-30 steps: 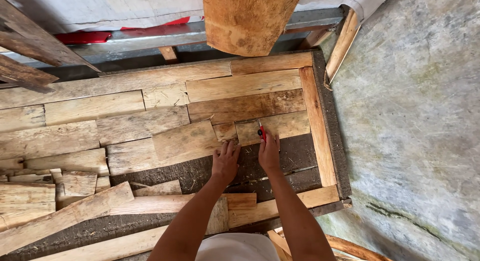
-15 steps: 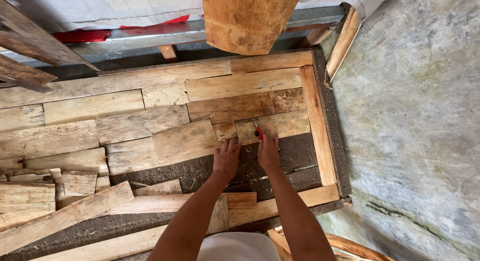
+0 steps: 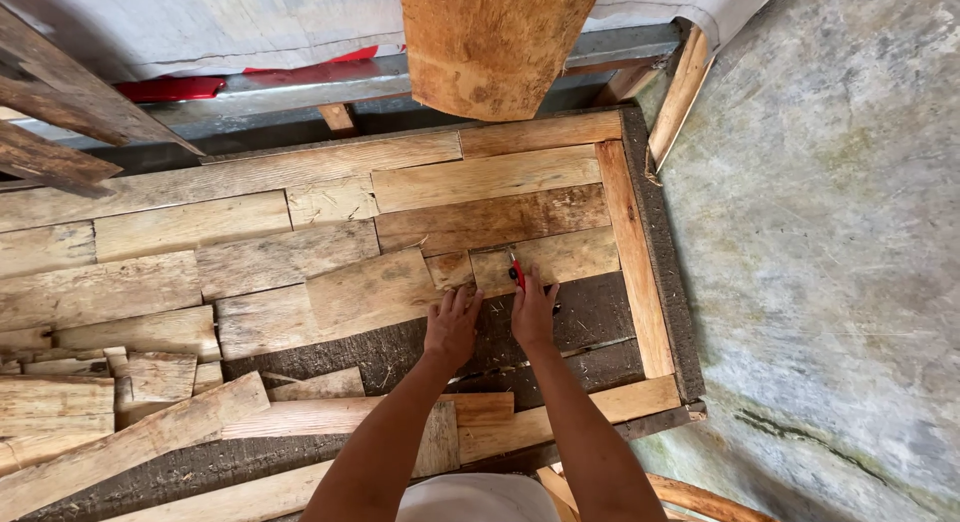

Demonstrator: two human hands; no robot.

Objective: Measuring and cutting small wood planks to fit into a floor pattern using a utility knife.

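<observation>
Right hand (image 3: 533, 310) grips a red pencil (image 3: 516, 272), mostly hidden; left hand (image 3: 452, 325) lies flat on a plank (image 3: 372, 292) mid-frame.

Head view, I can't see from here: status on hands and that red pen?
Right hand holds red pen on short plank. Left hand flat on dark board, empty. Nothing in the way.

Under my hands is a dark board base (image 3: 590, 327) framed by pale wooden rails (image 3: 630, 252). Short planks (image 3: 300, 262) lie flat on it in rows, edge to edge, covering everything ahead of my fingers and off to my left. Just beyond my fingertips sit a small square offcut (image 3: 450, 270) and a longer light plank (image 3: 570, 257). Loose boards (image 3: 130, 442) lie stacked near my left elbow.
</observation>
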